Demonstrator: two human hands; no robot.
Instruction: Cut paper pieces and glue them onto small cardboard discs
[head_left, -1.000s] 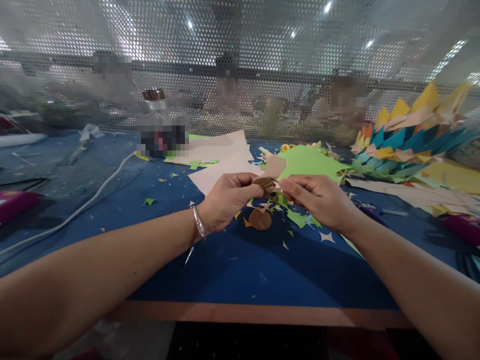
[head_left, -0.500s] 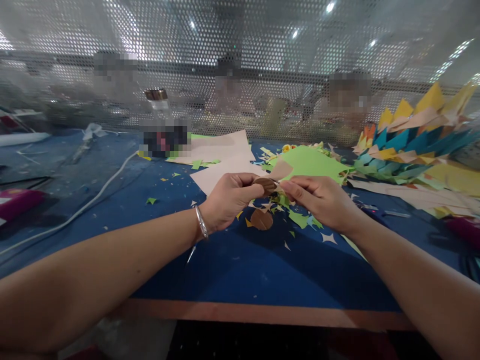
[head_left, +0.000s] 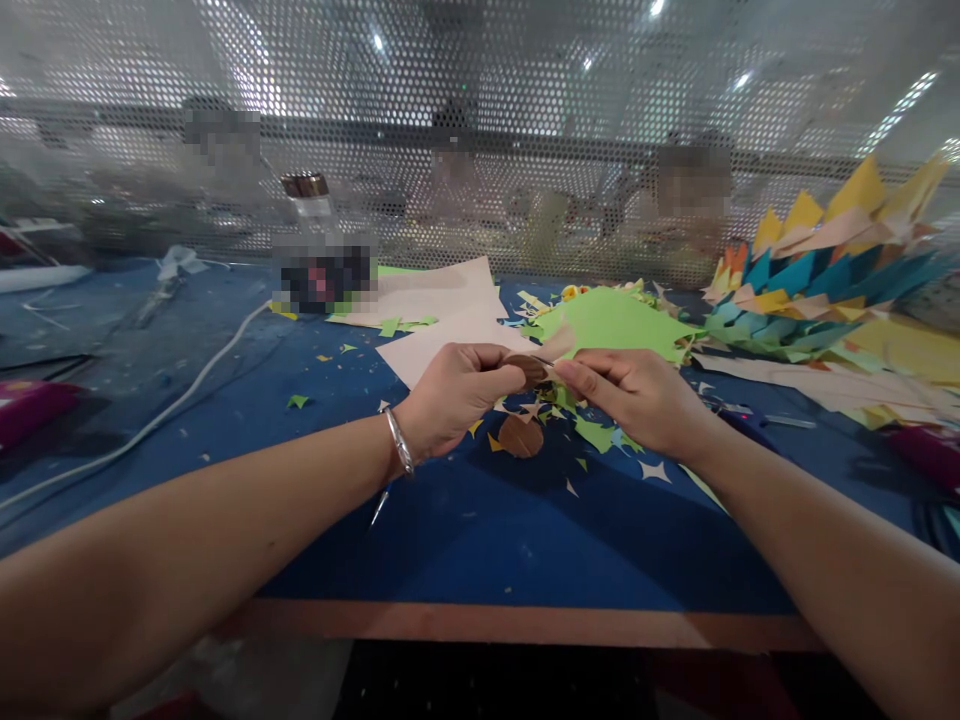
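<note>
Left hand [head_left: 457,395]: fingers pinching brown disc [head_left: 534,374], held above table [head_left: 517,560]. Right hand [head_left: 641,395]: fingers closed beside disc's edge, on what is too small to tell. Pale paper [head_left: 559,345]: curled behind disc. Step, judged: fine work at disc's edge; next move calls for steady left pinch.

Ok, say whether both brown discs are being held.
No, the left hand pinches the upper disc, but the lower disc lies on the table.
</note>
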